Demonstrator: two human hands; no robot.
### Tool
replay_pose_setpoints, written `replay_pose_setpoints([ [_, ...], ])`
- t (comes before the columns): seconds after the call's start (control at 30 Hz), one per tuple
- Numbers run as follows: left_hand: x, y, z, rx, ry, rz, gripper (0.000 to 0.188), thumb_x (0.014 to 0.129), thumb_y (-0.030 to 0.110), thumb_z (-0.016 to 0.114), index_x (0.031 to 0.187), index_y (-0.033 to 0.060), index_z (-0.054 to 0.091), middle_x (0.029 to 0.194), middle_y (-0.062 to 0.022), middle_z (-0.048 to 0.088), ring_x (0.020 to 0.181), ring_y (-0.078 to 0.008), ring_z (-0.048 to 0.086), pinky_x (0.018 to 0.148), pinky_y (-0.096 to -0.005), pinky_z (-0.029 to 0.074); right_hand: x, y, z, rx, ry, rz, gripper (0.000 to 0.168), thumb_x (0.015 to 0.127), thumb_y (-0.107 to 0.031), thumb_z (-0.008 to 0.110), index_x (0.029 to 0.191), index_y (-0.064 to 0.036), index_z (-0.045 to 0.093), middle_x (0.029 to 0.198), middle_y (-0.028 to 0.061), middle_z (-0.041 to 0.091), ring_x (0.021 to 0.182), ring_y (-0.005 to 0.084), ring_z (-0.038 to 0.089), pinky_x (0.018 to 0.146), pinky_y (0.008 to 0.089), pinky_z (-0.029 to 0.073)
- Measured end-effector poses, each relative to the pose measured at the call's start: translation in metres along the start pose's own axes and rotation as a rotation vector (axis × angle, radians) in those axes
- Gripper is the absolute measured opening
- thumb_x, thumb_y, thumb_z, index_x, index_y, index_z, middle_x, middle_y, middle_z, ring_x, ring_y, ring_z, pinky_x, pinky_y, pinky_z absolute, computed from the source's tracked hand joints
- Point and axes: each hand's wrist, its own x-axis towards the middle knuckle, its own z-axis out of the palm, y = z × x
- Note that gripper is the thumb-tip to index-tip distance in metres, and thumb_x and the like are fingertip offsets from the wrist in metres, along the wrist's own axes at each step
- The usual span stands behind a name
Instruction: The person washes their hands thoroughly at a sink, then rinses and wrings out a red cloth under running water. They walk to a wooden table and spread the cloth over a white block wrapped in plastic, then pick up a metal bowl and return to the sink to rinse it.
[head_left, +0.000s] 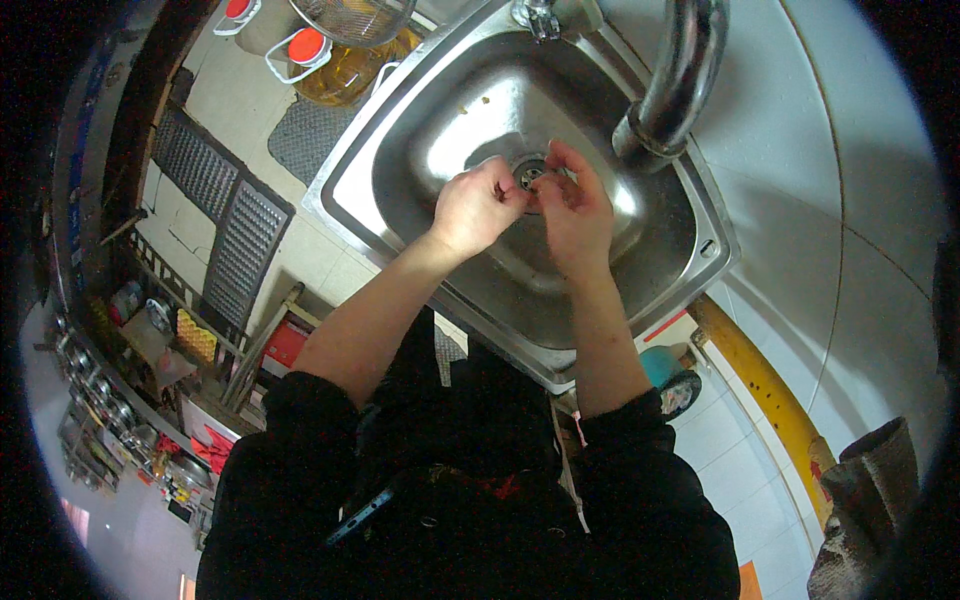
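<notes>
Both bare hands are held over a stainless steel sink (645, 277), just in front of its drain strainer (532, 177). My left hand (478, 204) has its fingers curled in, and its fingertips meet those of my right hand or nearly so. On my right hand (579, 210) the fingers are bent, one of them raised away from the others. Whether something small is pinched where the fingertips come together cannot be made out. A few small brown scraps (485, 100) cling to the basin's far wall.
A thick metal spout (675, 82) rises at the sink's right rim, and a small tap (541, 21) is at the far rim. Oil jugs with red caps (307, 46) stand on the left beside a wire mesh basket (352, 19). A yellow pipe (757, 375) runs along the right wall.
</notes>
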Motion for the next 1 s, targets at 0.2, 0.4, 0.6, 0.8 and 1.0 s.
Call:
replay_pose_setpoints([
  [0.2, 0.0, -0.008, -0.011, 0.182, -0.285, 0.254, 0.013, 0.081, 0.02, 0.068, 0.089, 0.0095, 0.064, 0.08, -0.0139, 0.069, 0.081, -0.036, 0.069, 0.071, -0.0471, 0.056, 0.003, -0.012, -0.011, -0.425, -0.129, -0.079, 0.04, 0.086, -0.004, 0.064, 0.126, -0.002, 0.056, 0.117, 0.0146, 0.06, 0.095, 0.0253, 0.067, 0.079, 0.0363, 0.054],
  [0.4, 0.001, -0.001, -0.002, 0.165, -0.357, 0.156, 0.018, 0.081, 0.021, 0.069, 0.093, 0.0084, 0.064, 0.085, -0.015, 0.069, 0.085, -0.0362, 0.069, 0.073, -0.0459, 0.055, 0.006, -0.008, -0.012, -0.545, -0.129, -0.326, 0.041, 0.086, -0.002, 0.059, 0.126, -0.001, 0.055, 0.119, 0.0187, 0.06, 0.093, 0.03, 0.066, 0.078, 0.0393, 0.054],
  [0.6, 0.002, -0.005, 0.006, -0.014, -0.286, 0.02, 0.017, 0.079, 0.017, 0.072, 0.088, 0.0064, 0.062, 0.08, -0.0139, 0.068, 0.077, -0.0305, 0.069, 0.068, -0.0405, 0.053, 0.005, -0.01, -0.012, -0.388, -0.081, -0.244, 0.043, 0.088, -0.002, 0.058, 0.13, 0.0, 0.054, 0.119, 0.0177, 0.06, 0.091, 0.0275, 0.065, 0.077, 0.0359, 0.054],
  [0.8, 0.002, -0.001, 0.005, -0.05, -0.101, -0.012, 0.019, 0.076, 0.019, 0.074, 0.079, 0.0072, 0.06, 0.076, -0.0154, 0.068, 0.076, -0.038, 0.069, 0.067, -0.0459, 0.055, 0.0, -0.011, -0.004, -0.22, -0.021, -0.166, 0.043, 0.09, -0.002, 0.058, 0.132, 0.0, 0.054, 0.117, 0.0142, 0.06, 0.09, 0.0205, 0.064, 0.072, 0.0308, 0.054],
  [1.0, 0.001, 0.003, 0.008, -0.129, 0.089, -0.021, 0.02, 0.078, 0.015, 0.075, 0.08, 0.0069, 0.057, 0.074, -0.0129, 0.066, 0.07, -0.0298, 0.067, 0.064, -0.0404, 0.054, -0.004, -0.028, 0.004, 0.211, 0.033, 0.025, 0.042, 0.093, 0.002, 0.052, 0.135, -0.003, 0.052, 0.113, 0.0106, 0.059, 0.089, 0.0181, 0.064, 0.075, 0.0359, 0.06],
])
